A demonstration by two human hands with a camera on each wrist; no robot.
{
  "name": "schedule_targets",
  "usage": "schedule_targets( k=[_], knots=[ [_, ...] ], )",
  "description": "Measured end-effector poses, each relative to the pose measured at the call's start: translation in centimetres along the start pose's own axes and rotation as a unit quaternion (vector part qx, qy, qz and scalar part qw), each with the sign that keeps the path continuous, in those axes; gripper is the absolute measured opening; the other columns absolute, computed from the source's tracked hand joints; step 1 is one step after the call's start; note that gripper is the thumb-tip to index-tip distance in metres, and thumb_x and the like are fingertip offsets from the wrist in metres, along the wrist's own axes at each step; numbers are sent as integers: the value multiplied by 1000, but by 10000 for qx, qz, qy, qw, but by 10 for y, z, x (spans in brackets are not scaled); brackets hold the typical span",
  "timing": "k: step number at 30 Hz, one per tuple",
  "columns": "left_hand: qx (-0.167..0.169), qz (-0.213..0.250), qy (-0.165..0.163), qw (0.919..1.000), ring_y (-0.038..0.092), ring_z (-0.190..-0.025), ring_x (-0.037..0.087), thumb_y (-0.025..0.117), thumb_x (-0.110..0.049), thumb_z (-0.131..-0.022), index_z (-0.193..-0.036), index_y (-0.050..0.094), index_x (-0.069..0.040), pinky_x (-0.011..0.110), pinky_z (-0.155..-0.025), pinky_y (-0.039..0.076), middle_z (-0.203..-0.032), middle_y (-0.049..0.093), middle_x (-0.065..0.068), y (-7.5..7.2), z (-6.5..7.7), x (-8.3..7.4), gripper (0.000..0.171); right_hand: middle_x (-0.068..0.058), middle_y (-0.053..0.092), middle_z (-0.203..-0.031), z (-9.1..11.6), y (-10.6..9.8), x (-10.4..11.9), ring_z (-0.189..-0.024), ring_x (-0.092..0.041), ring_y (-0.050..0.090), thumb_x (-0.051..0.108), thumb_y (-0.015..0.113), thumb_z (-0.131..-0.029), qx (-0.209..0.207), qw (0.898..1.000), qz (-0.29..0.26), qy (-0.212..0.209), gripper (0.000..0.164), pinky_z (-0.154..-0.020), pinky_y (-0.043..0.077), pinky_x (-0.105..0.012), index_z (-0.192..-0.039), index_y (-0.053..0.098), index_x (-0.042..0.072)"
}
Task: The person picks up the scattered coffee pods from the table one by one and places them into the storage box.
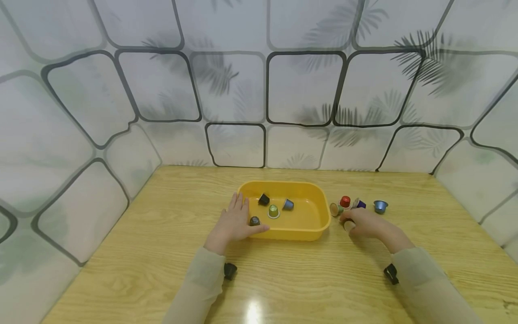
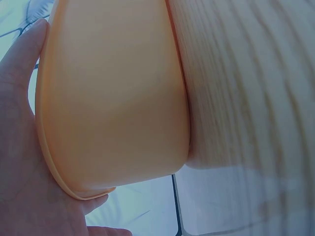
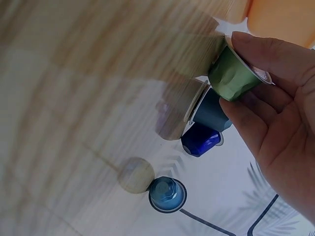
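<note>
My left hand (image 1: pixel 234 222) rests on the left end of a yellow tray (image 1: pixel 301 234), fingers spread and fairly straight. Its thumb lies along the tray's near rim. In the right wrist view my right hand (image 3: pixel 283 88) pinches a green coffee capsule (image 3: pixel 234 76) between thumb and fingers. Right of the tray in the head view, a pale capsule lid (image 1: pixel 349 226) shows under that hand. Nearby are a greenish capsule (image 1: pixel 335 209), a red capsule (image 1: pixel 345 201), a purple capsule (image 1: pixel 359 204) and a blue capsule (image 1: pixel 380 206).
Inside the tray sit a black capsule (image 1: pixel 264 199), a small blue capsule (image 1: pixel 288 204), a light green capsule (image 1: pixel 273 211) and a dark grey capsule (image 1: pixel 254 221). The wooden table (image 1: pixel 162 252) ends at a patterned backdrop (image 1: pixel 234 90).
</note>
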State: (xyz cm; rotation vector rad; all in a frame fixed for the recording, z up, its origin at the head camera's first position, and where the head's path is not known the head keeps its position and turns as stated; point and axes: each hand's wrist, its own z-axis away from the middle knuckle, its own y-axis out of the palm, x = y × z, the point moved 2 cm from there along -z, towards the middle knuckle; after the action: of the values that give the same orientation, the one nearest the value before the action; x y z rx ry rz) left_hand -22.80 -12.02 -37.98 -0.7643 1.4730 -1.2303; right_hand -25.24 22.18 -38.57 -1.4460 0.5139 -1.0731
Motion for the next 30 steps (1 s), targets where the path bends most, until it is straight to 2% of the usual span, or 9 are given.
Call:
schedule_targets(
  k=[16, 21, 30],
  knots=[
    [18, 72, 9, 10000, -7, -132, 29, 40, -77, -69, -140, 17, 2, 57, -97, 17, -145, 0, 19, 0, 0, 0, 109, -10, 62, -91, 2, -4, 0, -85, -27, 56, -4, 66, -68, -407, 9987, -50, -286, 27, -71, 47, -40, -95, 63, -4],
    [51, 7, -26, 10000, -8, -132, 28, 38, -78, -69, -140, 15, 2, 56, -98, 17, -145, -1, 18, 0, -1, 0, 109, -11, 62, -90, 3, -12, 2, -81, -25, 56, -2, 66, -71, -620, 9975, -32, -333, 26, -70, 46, -40, -96, 62, -5],
    [41, -4, -61, 10000, -9, -132, 27, 40, -77, -69, -140, 15, 1, 56, -98, 16, -145, -3, 17, 1, -1, 1, 108, -16, 62, -92, 8, -31, 7, -80, -27, 57, 0, 64, -75, -911, 9945, -367, -375, 25, -67, 47, -38, -99, 60, -7]
  ],
)
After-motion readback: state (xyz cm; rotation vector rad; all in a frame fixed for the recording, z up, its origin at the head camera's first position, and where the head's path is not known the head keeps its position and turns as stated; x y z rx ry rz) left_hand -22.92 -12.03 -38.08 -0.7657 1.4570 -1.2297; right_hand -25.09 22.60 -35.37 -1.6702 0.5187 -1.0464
